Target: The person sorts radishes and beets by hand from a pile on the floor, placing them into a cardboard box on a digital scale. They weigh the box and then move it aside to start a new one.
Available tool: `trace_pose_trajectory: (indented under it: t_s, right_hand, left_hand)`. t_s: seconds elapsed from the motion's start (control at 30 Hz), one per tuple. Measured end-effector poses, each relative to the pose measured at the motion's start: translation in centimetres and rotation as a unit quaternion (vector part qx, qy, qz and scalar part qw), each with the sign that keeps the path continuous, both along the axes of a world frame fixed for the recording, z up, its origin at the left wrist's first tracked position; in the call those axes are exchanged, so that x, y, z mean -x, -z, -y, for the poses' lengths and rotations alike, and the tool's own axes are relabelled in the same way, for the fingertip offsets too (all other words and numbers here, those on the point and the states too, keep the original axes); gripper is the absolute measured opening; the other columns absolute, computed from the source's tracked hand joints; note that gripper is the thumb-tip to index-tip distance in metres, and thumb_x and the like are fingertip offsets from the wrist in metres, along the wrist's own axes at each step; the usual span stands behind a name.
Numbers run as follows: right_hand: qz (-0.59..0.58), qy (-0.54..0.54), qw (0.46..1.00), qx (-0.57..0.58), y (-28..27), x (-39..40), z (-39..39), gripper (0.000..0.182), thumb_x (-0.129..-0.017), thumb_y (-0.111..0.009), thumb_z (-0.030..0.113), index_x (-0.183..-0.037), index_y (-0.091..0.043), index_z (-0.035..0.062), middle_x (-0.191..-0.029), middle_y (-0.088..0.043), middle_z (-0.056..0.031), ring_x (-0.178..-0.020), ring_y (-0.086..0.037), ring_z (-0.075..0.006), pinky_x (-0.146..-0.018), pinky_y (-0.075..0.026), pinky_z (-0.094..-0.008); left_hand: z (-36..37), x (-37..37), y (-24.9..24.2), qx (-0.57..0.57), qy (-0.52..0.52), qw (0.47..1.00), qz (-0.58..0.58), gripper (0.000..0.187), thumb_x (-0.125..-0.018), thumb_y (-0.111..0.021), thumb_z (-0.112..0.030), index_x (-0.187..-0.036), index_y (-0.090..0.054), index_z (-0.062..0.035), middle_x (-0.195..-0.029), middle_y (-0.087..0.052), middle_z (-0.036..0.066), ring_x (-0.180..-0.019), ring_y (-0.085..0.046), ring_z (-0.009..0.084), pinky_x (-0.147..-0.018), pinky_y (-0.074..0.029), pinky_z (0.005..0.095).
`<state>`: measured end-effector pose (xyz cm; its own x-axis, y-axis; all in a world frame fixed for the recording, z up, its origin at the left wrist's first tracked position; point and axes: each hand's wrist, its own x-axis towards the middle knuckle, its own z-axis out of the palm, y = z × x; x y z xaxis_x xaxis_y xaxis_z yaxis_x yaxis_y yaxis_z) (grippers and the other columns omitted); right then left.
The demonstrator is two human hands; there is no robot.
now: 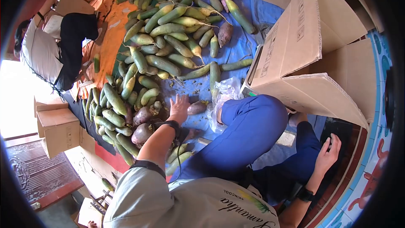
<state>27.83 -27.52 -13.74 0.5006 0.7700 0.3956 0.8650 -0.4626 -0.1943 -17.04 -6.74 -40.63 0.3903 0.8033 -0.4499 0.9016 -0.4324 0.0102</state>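
Observation:
My left hand [179,109] reaches over the blue tarp [168,88] with its fingers spread, holding nothing. Just right of its fingertips lies a purple root vegetable [197,107]. Larger purple roots [142,133] rest to the left of my wrist, at the edge of a pile of long green radishes [114,99]. Off to the right side, beyond my knee, my right hand [328,154] hangs in the air with fingers stretched and nothing in them. A crumpled clear plastic bag [227,93] sits against my bent knee.
A large open cardboard box [291,46] stands on the right, its flaps spread towards me. The main heap of green radishes [168,29] covers the tarp ahead. At the left, a person [55,51] bends near an orange sheet [112,25]. Another cardboard box [61,131] stands lower left.

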Motion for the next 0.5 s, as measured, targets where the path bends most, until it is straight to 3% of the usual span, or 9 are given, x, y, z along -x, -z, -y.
trace_pose_trajectory:
  t_s: [0.2, 0.27, 0.3, 0.43, 0.5]
  right_hand:
    - [0.017, -0.01, 1.0, 0.011, 0.1, -0.4, 0.0, 0.018, -0.084, -0.052, 0.001, -0.101, -0.056, -0.0011, -0.099, -0.056, -0.0154, -0.087, -0.057, -0.0287, -0.07, -0.047, -0.0329]
    - [0.023, -0.011, 1.0, 0.016, 0.1, -0.5, 0.0, 0.018, -0.084, -0.052, 0.001, -0.101, -0.056, -0.0012, -0.098, -0.056, -0.0155, -0.087, -0.057, -0.0287, -0.07, -0.047, -0.0328]
    - [0.026, -0.014, 0.999, 0.017, 0.1, -0.5, 0.0, 0.018, -0.084, -0.052, 0.001, -0.101, -0.056, -0.0012, -0.099, -0.056, -0.0154, -0.087, -0.057, -0.0286, -0.071, -0.047, -0.0326]
    - [0.006, -0.007, 1.0, 0.013, 0.0, -0.4, -0.1, 0.018, -0.084, -0.052, 0.001, -0.101, -0.056, -0.0008, -0.099, -0.056, -0.0152, -0.087, -0.057, -0.0283, -0.071, -0.046, -0.0323]
    - [0.006, -0.004, 1.0, 0.013, 0.0, -0.6, 0.0, 0.018, -0.084, -0.052, 0.001, -0.101, -0.056, -0.0007, -0.099, -0.057, -0.0151, -0.087, -0.057, -0.0282, -0.071, -0.046, -0.0322]
  left_hand:
    - [-0.6, 1.3, -2.1, 0.036, 0.045, 0.997, -0.054, 0.062, -0.077, -0.051, -0.012, -0.135, -0.029, -0.0164, -0.138, -0.029, 0.014, -0.131, -0.019, 0.0367, -0.102, -0.016, 0.0591]
    - [-0.7, 2.4, -1.5, -0.022, 0.046, 0.997, -0.054, 0.061, -0.075, -0.052, -0.013, -0.133, -0.033, -0.0203, -0.138, -0.029, 0.014, -0.131, -0.019, 0.037, -0.102, -0.014, 0.0592]
    - [-1.1, 2.6, -1.8, -0.019, 0.024, 0.995, -0.091, 0.059, -0.074, -0.053, -0.015, -0.131, -0.038, -0.0223, -0.139, -0.028, 0.014, -0.131, -0.018, 0.0367, -0.102, -0.013, 0.0584]
    - [-2.3, 4.1, -2.7, -0.011, -0.172, 0.978, -0.115, 0.044, -0.078, -0.051, -0.02, -0.121, -0.05, -0.0119, -0.136, -0.032, 0.012, -0.129, -0.021, 0.0344, -0.103, -0.016, 0.054]
    - [-2.1, 4.2, -1.0, -0.057, -0.153, 0.982, -0.091, 0.043, -0.077, -0.052, -0.02, -0.12, -0.051, -0.0121, -0.134, -0.033, 0.013, -0.128, -0.022, 0.0342, -0.103, -0.018, 0.0527]
